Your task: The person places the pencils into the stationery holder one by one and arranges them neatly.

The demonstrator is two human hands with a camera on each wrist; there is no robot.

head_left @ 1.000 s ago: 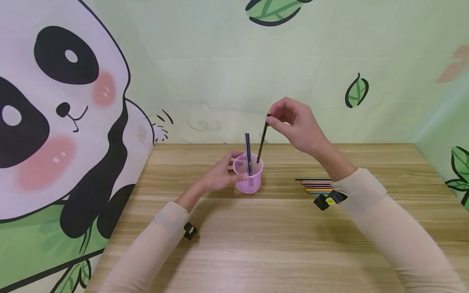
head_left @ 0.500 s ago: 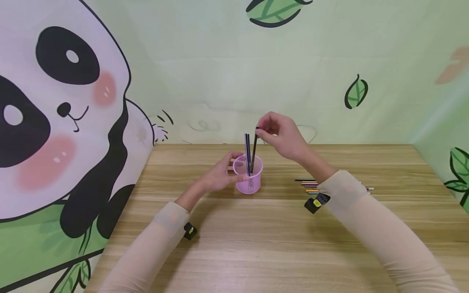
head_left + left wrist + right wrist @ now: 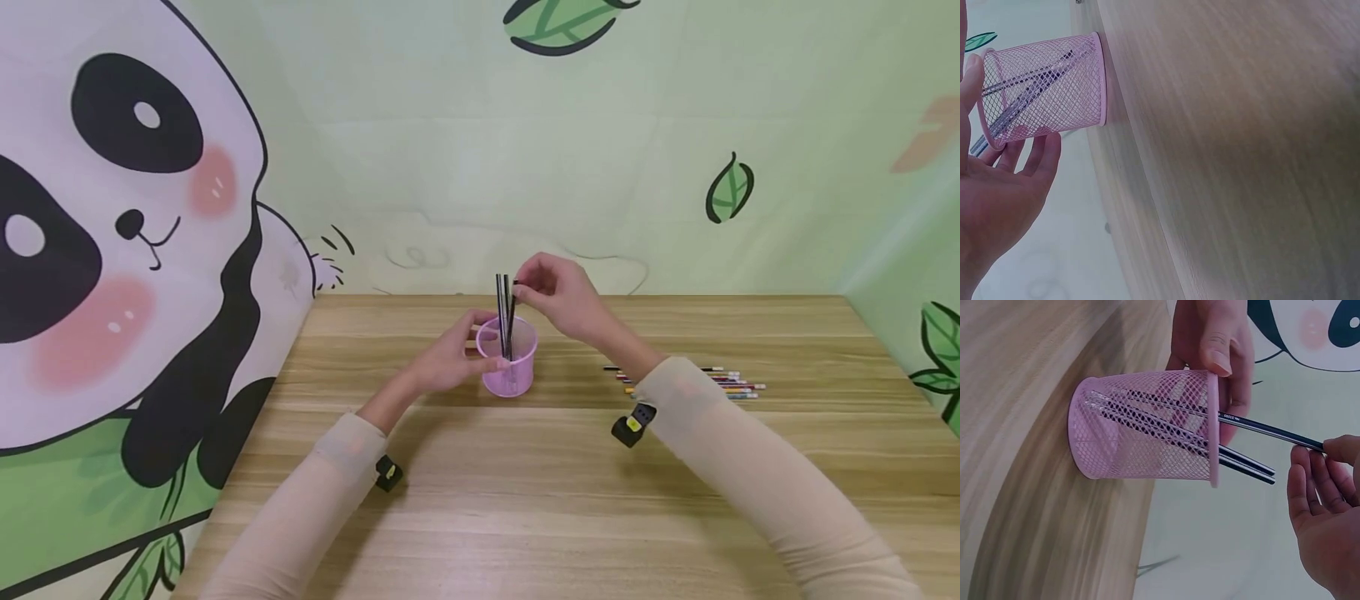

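Observation:
A pink mesh pen cup [image 3: 522, 379] stands upright on the table, and my left hand [image 3: 455, 358] grips it from the left, thumb near the rim and fingers round the far side. With thumb and fingertips my right hand [image 3: 567, 298] pinches the top end of a black pencil [image 3: 1270, 430]. The lower part of that pencil is inside the cup, visible through the mesh in the right wrist view. Two other dark pencils [image 3: 1249, 466] lean in the cup beside it, their ends sticking out above the rim.
Several pencils [image 3: 738, 386] of various colours lie in a row on the wooden table [image 3: 480, 508], partly hidden by the right forearm. Behind the table hangs a green backdrop [image 3: 450, 150] with a panda and leaves.
My right hand has come down and to the left, lowering the black pencil deeper into the cup beside the other two. The left hand keeps its hold on the cup.

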